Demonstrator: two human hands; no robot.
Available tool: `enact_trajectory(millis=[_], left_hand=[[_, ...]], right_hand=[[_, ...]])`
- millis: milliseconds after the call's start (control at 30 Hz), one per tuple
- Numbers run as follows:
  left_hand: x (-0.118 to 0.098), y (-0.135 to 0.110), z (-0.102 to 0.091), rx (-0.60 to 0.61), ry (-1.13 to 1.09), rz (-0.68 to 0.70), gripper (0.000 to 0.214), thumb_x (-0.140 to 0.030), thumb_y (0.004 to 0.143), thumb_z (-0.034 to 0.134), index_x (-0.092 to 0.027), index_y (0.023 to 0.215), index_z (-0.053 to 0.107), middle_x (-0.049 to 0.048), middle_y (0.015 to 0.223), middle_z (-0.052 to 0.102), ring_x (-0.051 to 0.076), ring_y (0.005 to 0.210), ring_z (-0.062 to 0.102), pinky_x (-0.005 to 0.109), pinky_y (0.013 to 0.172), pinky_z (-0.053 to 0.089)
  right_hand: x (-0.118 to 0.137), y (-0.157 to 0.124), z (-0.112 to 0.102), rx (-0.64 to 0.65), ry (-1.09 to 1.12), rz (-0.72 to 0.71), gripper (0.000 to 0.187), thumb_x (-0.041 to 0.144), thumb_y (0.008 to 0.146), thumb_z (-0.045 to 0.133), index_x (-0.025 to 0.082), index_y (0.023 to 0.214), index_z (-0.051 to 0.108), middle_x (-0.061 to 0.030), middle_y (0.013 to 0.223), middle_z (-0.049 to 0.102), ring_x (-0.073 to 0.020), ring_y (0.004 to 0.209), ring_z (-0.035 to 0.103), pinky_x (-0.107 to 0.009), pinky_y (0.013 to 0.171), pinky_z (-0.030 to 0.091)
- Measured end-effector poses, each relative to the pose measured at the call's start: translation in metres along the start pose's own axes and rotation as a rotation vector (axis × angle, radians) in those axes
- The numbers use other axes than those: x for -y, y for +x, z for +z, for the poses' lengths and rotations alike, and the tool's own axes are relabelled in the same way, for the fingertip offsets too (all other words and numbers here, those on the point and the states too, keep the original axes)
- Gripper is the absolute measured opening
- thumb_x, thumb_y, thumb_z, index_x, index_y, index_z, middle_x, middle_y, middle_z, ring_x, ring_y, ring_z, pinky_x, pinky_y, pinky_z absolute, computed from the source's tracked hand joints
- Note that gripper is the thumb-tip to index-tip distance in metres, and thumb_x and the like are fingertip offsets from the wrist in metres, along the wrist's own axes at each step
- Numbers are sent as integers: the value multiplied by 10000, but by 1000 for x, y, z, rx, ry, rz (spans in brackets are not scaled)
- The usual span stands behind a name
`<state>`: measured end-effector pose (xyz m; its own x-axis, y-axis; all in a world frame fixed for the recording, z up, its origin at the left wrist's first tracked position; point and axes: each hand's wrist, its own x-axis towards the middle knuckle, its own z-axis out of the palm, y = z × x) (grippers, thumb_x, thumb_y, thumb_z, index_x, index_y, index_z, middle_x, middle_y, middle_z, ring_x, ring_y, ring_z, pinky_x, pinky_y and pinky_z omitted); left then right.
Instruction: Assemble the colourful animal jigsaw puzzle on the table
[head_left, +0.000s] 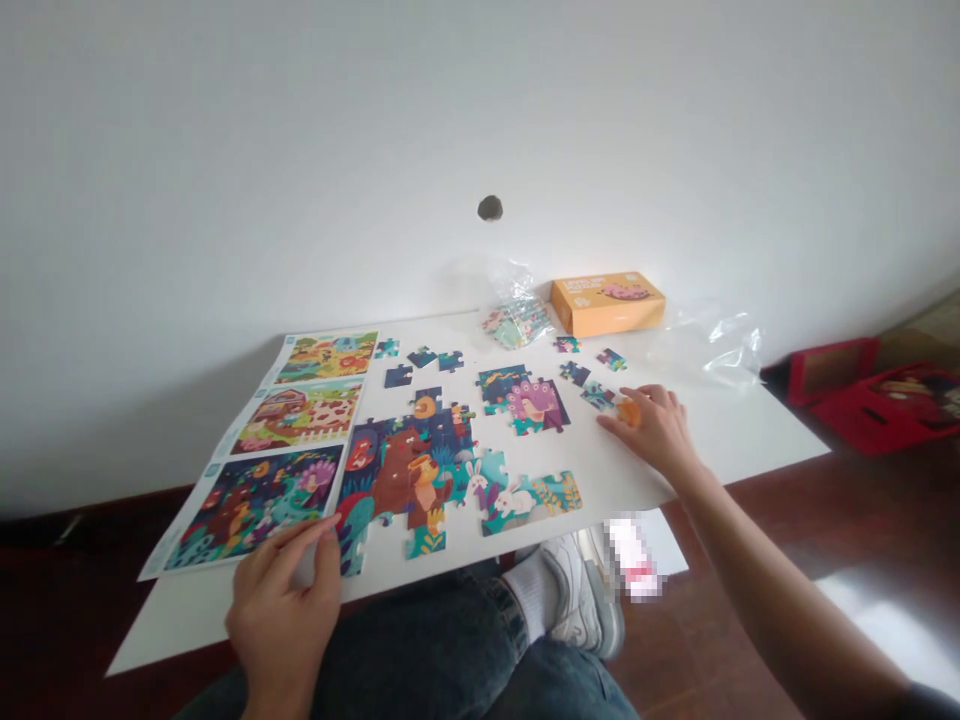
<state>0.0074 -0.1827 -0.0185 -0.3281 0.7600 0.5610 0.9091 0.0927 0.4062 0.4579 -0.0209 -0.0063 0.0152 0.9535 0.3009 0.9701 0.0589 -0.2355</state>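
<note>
My right hand (652,425) is at the right of the white tabletop, its thumb and fingers closed around a puzzle piece with orange on it (628,410). Just beyond its thumb lies a teal and dark blue piece (598,394). My left hand (289,590) rests at the table's near left, thumb and forefinger tips together by the left edge of a partly joined puzzle (405,465) with a bear. Whether anything is pinched there is hidden. Right of the bear section are a joined peacock section (536,402) and a strip with a white rabbit (517,502).
A picture sheet (244,455) lies left. Loose pieces (398,376) are scattered toward the back. A clear bag of pieces (517,318), an orange box (607,303) and a crumpled clear bag (712,345) stand near the wall. A red box (870,400) is beyond the table's right edge.
</note>
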Motion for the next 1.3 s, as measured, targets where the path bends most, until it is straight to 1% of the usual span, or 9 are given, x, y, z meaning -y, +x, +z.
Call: enact_trajectory(millis=[133, 400, 600, 700, 767, 833, 1000, 1133, 1300], left_hand=[[3, -2, -3, -12, 18, -1, 196, -283, 937, 550, -217, 1055, 692, 80, 1060, 689, 275, 1075, 642, 460, 1045, 488], [7, -5, -3, -141, -49, 29, 206, -317, 911, 602, -183, 973, 746, 83, 978, 713, 259, 950, 664, 435, 944, 523], [-14, -7, -17, -186, -93, 21, 174, -239, 907, 599, -178, 989, 739, 78, 970, 713, 222, 916, 665, 383, 871, 542], [-35, -22, -22, -173, -171, 16, 167, -165, 902, 592, -171, 1013, 716, 68, 947, 712, 189, 861, 672, 320, 779, 547], [-47, -36, -21, -126, -195, 60, 186, -135, 901, 577, -173, 1028, 708, 74, 938, 712, 186, 855, 671, 309, 760, 547], [-53, -48, -16, -156, -141, 79, 195, -121, 888, 586, -170, 1035, 705, 88, 947, 709, 204, 876, 663, 350, 822, 547], [-42, -56, -7, -285, -21, 6, 237, -100, 879, 576, -152, 1083, 685, 122, 1047, 702, 248, 1031, 656, 429, 955, 527], [-33, -53, -5, -221, -94, 9, 265, -84, 903, 514, -168, 1089, 682, 110, 1108, 706, 227, 1063, 671, 399, 958, 546], [-32, -55, -3, -184, -100, 76, 296, -65, 892, 525, -194, 1096, 697, 103, 1107, 695, 233, 1081, 656, 428, 978, 527]], right_hand=[[16, 13, 8, 11, 8, 15, 596, 653, 810, 646, 226, 1223, 687, -158, 1196, 590, -339, 1090, 535, -490, 926, 406], [16, 43, 10, 159, 73, 47, 351, 552, 753, 714, 230, 887, 742, -113, 1095, 651, -333, 1079, 559, -487, 924, 392], [21, 36, 0, 46, 211, -70, 351, 546, 744, 720, 228, 891, 697, -92, 1005, 701, -301, 949, 623, -465, 865, 425], [58, 11, -13, 36, 376, -231, 315, 471, 763, 739, 227, 949, 668, -64, 905, 718, -254, 824, 630, -416, 802, 438], [99, -13, -21, 51, 459, -407, 293, 417, 782, 750, 224, 980, 656, -54, 953, 719, -250, 897, 637, -414, 842, 419], [146, -37, -24, 126, 519, -575, 284, 400, 800, 742, 213, 991, 648, -60, 985, 707, -251, 949, 615, -414, 862, 401], [240, -74, 0, 243, 496, -781, 296, 414, 796, 722, 185, 973, 659, -82, 973, 684, -268, 982, 551, -436, 890, 381], [265, -84, 20, 272, 444, -831, 303, 406, 799, 716, 185, 1003, 681, -109, 1038, 663, -303, 1090, 506, -473, 950, 361], [242, -77, 12, 285, 491, -830, 516, 526, 793, 730, 213, 1196, 651, -129, 1234, 603, -319, 1194, 465, -505, 1032, 339]])
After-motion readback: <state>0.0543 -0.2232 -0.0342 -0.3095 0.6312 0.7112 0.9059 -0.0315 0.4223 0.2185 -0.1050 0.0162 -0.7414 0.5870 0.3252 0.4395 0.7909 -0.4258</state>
